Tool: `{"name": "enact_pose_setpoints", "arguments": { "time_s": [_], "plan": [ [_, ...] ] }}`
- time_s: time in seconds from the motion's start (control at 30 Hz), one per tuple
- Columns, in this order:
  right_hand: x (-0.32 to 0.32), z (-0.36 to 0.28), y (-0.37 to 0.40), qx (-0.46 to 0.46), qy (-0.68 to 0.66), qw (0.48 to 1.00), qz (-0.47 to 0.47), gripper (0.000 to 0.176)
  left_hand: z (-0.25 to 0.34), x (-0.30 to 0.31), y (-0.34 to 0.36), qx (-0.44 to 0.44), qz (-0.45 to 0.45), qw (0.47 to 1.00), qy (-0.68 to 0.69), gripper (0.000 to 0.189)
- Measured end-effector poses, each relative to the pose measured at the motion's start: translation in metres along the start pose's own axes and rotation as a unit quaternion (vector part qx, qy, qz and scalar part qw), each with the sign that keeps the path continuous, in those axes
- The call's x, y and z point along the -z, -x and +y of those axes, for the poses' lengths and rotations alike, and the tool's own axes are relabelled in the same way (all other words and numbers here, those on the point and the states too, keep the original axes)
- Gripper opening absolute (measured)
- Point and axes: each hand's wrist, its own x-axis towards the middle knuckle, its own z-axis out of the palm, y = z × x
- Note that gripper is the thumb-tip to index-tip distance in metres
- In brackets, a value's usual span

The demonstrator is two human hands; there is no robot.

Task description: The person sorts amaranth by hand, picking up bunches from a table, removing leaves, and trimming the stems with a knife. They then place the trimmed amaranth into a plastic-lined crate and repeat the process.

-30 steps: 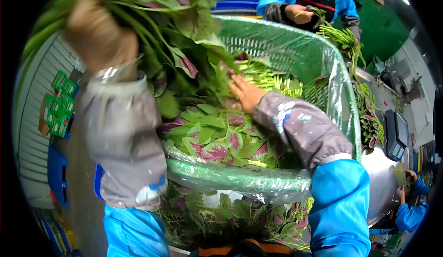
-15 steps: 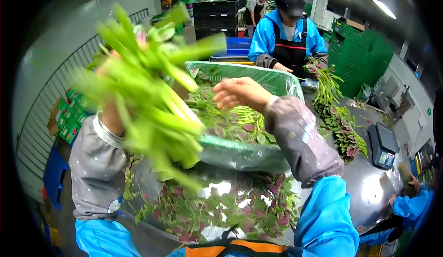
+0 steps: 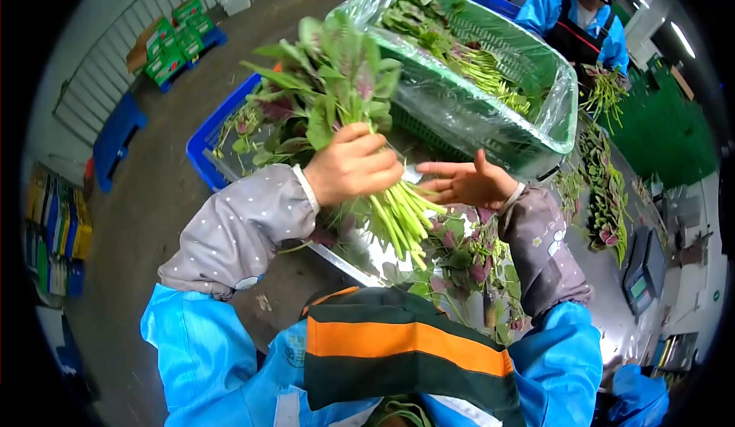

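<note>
Clock taken from the grip, 12 = top of view. Bunch of leafy stems was held up over the near edge of the metal surface, leaves fanned toward 11, cut ends splayed toward 5.

Risk: outer stems could be shed, as the splayed ends were supported by one grip only. Leaves could be bruised if squeezed too hard. Leaf tips could be snagged or torn on the plastic-lined green crate at 2, since its near corner was just beside them. Strays could be picked up from the loose leaves at 4–5 if the bunch were lowered there.

Pose: left hand was clamped around the stems below the leaves, back of hand up, elbow bent out toward 8. Right hand at 3–4 was held open and empty, fingers pointed at 9, thumb up, palm apparently turned inward. Fingertips were close to the stems; contact couldn't be confirmed.

Farther out: blue tray was seen at 9, scale near 4, laid-out greens at 3, co-worker at 2 beyond the crate.
</note>
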Motion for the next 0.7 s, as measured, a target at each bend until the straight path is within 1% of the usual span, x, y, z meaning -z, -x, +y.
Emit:
{"name": "enact_pose_setpoints", "arguments": {
  "time_s": [0.03, 0.07, 0.1, 0.17, 0.2, 0.23, 0.3, 0.33, 0.37, 0.4, 0.43, 0.47, 0.5, 0.53, 0.57, 0.6, 0.63, 0.67, 0.7],
  "plan": [
    [-0.001, 0.004, -0.004, 0.012, 0.021, 0.999, 0.039, 0.094, 0.006, -0.004, 0.002, -0.003, -0.004, 1.000, 0.004, 0.022],
    [0.002, 0.022, -0.012, 0.016, -0.010, 0.999, 0.030, 0.082, 0.013, -0.012, 0.003, -0.003, 0.033, 0.999, 0.011, 0.022],
    [-0.024, 0.024, -0.025, -0.005, 0.051, 0.996, 0.066, 0.059, 0.021, -0.015, 0.005, 0.008, 0.010, 1.000, 0.020, 0.021],
    [-0.057, 0.044, -0.039, -0.062, -0.012, 0.997, 0.053, 0.041, 0.032, -0.025, 0.012, 0.020, 0.006, 0.999, 0.040, 0.020],
    [-0.058, 0.062, -0.045, -0.071, -0.057, 0.992, 0.083, 0.045, 0.037, -0.032, 0.023, 0.036, 0.009, 0.998, 0.051, 0.021],
    [-0.054, 0.080, -0.048, -0.063, -0.109, 0.982, 0.142, 0.037, 0.048, -0.039, 0.038, 0.083, -0.047, 0.994, 0.058, 0.029],
    [-0.040, 0.109, -0.058, -0.090, 0.003, 0.955, 0.282, 0.026, 0.075, -0.051, 0.066, 0.235, -0.125, 0.962, 0.060, 0.040],
    [-0.033, 0.123, -0.061, -0.069, 0.138, 0.925, 0.347, 0.021, 0.091, -0.042, 0.077, 0.319, -0.140, 0.933, 0.090, 0.052],
    [-0.022, 0.139, -0.061, -0.046, 0.180, 0.901, 0.392, 0.016, 0.111, -0.029, 0.083, 0.414, -0.144, 0.890, 0.127, 0.057],
    [-0.021, 0.138, -0.060, -0.061, 0.109, 0.908, 0.399, 0.017, 0.132, -0.020, 0.094, 0.520, -0.079, 0.822, 0.217, 0.058],
    [-0.026, 0.137, -0.057, -0.078, 0.031, 0.910, 0.406, 0.018, 0.145, -0.012, 0.106, 0.598, -0.057, 0.722, 0.344, 0.046],
    [-0.032, 0.133, -0.056, -0.076, 0.073, 0.902, 0.418, 0.017, 0.152, -0.016, 0.111, 0.689, 0.017, 0.534, 0.490, 0.039],
    [-0.040, 0.129, -0.058, -0.048, 0.086, 0.910, 0.402, 0.014, 0.157, -0.021, 0.113, 0.733, 0.096, 0.311, 0.598, 0.034],
    [-0.055, 0.118, -0.061, -0.041, 0.045, 0.916, 0.397, 0.013, 0.149, -0.019, 0.096, 0.747, 0.081, 0.193, 0.631, 0.031],
    [-0.067, 0.112, -0.065, -0.034, 0.005, 0.920, 0.390, 0.014, 0.150, -0.038, 0.098, 0.703, 0.086, 0.120, 0.695, 0.035],
    [-0.070, 0.118, -0.069, -0.009, 0.035, 0.926, 0.376, 0.018, 0.143, -0.048, 0.093, 0.682, 0.060, 0.087, 0.724, 0.035],
    [-0.067, 0.127, -0.067, -0.036, 0.109, 0.929, 0.351, 0.028, 0.136, -0.056, 0.089, 0.656, 0.032, 0.059, 0.752, 0.036],
    [-0.065, 0.141, -0.069, -0.019, 0.058, 0.927, 0.369, 0.029, 0.137, -0.073, 0.092, 0.669, 0.025, 0.059, 0.740, 0.041],
    [-0.062, 0.152, -0.069, 0.001, 0.011, 0.923, 0.385, 0.031, 0.144, -0.088, 0.103, 0.687, -0.007, 0.050, 0.725, 0.046]
  ]
}}
